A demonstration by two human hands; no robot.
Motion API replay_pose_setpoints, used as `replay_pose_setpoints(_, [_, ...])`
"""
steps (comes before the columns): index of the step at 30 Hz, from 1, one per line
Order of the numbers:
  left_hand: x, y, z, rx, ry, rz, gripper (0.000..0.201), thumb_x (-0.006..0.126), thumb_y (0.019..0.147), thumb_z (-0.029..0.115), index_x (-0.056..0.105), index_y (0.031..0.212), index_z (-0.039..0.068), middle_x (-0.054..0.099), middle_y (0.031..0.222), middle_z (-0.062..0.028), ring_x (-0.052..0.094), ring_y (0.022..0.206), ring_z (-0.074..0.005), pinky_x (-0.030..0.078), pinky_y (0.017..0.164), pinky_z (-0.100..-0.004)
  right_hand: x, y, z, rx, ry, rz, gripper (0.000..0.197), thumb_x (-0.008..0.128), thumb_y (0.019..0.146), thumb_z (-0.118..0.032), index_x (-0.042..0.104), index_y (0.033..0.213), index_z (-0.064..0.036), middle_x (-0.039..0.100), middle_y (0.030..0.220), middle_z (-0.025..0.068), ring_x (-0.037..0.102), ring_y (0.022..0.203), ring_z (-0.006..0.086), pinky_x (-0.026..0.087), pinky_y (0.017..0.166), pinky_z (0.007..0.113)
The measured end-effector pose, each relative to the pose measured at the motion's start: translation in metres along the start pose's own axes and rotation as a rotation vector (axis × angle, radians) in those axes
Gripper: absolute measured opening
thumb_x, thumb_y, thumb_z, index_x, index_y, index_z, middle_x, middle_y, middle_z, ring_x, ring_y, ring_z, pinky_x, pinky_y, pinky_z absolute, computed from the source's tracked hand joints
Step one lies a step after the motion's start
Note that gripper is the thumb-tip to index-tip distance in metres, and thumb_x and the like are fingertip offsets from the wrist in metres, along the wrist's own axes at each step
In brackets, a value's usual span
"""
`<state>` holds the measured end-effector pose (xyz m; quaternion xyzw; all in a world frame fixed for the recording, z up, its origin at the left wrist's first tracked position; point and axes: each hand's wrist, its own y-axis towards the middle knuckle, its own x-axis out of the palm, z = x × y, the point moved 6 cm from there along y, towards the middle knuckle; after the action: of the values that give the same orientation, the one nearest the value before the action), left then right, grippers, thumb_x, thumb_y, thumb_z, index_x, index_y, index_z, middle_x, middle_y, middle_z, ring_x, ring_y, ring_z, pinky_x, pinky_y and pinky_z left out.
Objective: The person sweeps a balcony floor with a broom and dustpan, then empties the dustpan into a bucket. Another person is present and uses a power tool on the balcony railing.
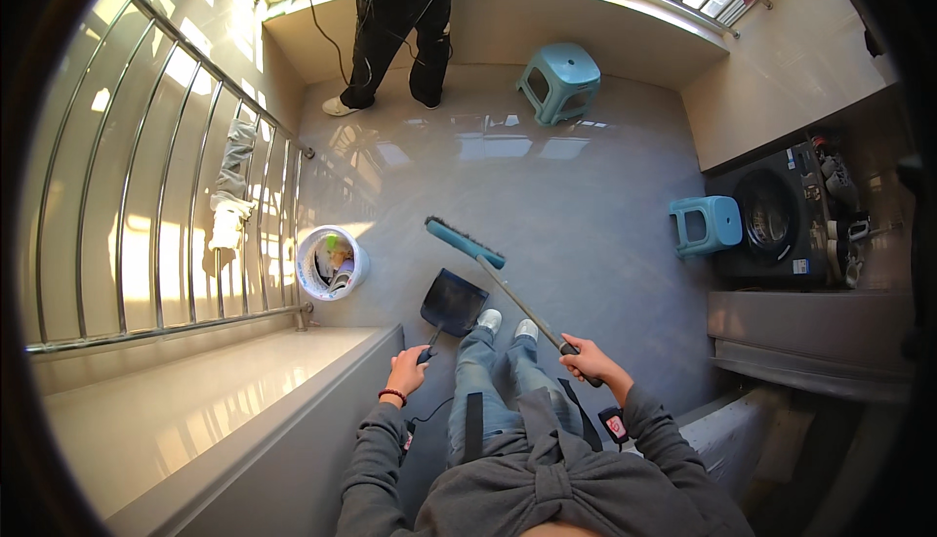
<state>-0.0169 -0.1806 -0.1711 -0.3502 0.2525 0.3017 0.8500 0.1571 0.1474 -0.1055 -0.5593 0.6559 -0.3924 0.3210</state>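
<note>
My left hand (406,371) is closed around the short handle of a black dustpan (454,303), whose pan is on or just above the grey floor in front of my feet. In my right hand (586,358) is the dark grip of a long-handled broom (467,243). Its blue head with dark bristles lies beyond the dustpan, slanting down to the right, and its grey pole runs diagonally back to my hand. Broom head and dustpan are apart. I cannot make out any debris in the pan.
A white bucket (353,266) with mixed items stands left by a metal railing (161,185). One blue stool (569,70) is at the back, another (720,223) before a dark washing machine (771,215). Another person (398,29) stands at the far wall. A ledge (293,391) runs along my left.
</note>
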Motion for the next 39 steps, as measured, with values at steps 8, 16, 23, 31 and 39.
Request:
replay_pose_setpoints(8, [0.021,-0.005,0.000,-0.012,0.038,-0.026,0.040,0.060,0.074,0.008,0.054,0.113,0.017,0.058,0.101,-0.0053,0.050,0.097,-0.0256,0.032,0.082,-0.0400,0.068,0.148,0.007,-0.299,-0.728,0.376,0.069,0.054,0.070,-0.015,0.027,0.132,-0.0012,0.060,0.083,0.0255,0.062,0.070,0.0347,0.049,0.064,0.037])
replay_pose_setpoints(16, [0.016,0.003,-0.015,-0.015,0.041,-0.047,0.043,0.061,0.074,0.011,0.052,0.115,0.019,0.058,0.105,-0.0040,0.049,0.099,-0.0247,0.032,0.084,-0.0405,0.042,0.079,0.004,0.233,0.047,-0.143,0.065,0.053,0.078,0.001,0.024,0.136,-0.0052,0.049,0.061,0.0056,0.045,0.046,0.0126,0.039,0.040,0.027])
replay_pose_setpoints(23, [0.029,-0.015,-0.019,-0.063,0.044,-0.045,0.043,0.063,0.073,0.014,0.053,0.115,0.019,0.058,0.107,-0.0051,0.051,0.100,-0.0263,0.033,0.085,-0.0408,0.023,0.002,0.007,0.167,0.121,-0.140,0.068,0.056,0.078,0.001,0.024,0.137,-0.0075,0.048,0.063,0.0034,0.042,0.047,0.0095,0.036,0.041,0.024])
replay_pose_setpoints(31, [0.011,-0.040,-0.030,-0.245,-0.123,0.061,0.040,0.062,0.074,0.015,0.055,0.113,0.018,0.058,0.108,-0.0079,0.051,0.101,-0.0284,0.035,0.086,-0.0411,0.007,-0.024,-0.014,0.011,0.199,0.054,0.072,0.058,0.076,0.000,0.022,0.138,-0.0091,0.046,0.062,0.0042,0.041,0.047,0.0098,0.036,0.041,0.025])
replay_pose_setpoints(39, [0.027,-0.058,-0.043,-0.421,-0.195,0.069,0.037,0.061,0.075,0.024,0.056,0.111,0.018,0.058,0.109,-0.0080,0.053,0.098,-0.0286,0.035,0.088,-0.0395,-0.021,-0.005,-0.013,-0.062,0.042,0.231,0.074,0.057,0.075,0.000,0.020,0.138,-0.0082,0.047,0.058,0.0046,0.044,0.044,0.0121,0.038,0.039,0.029])
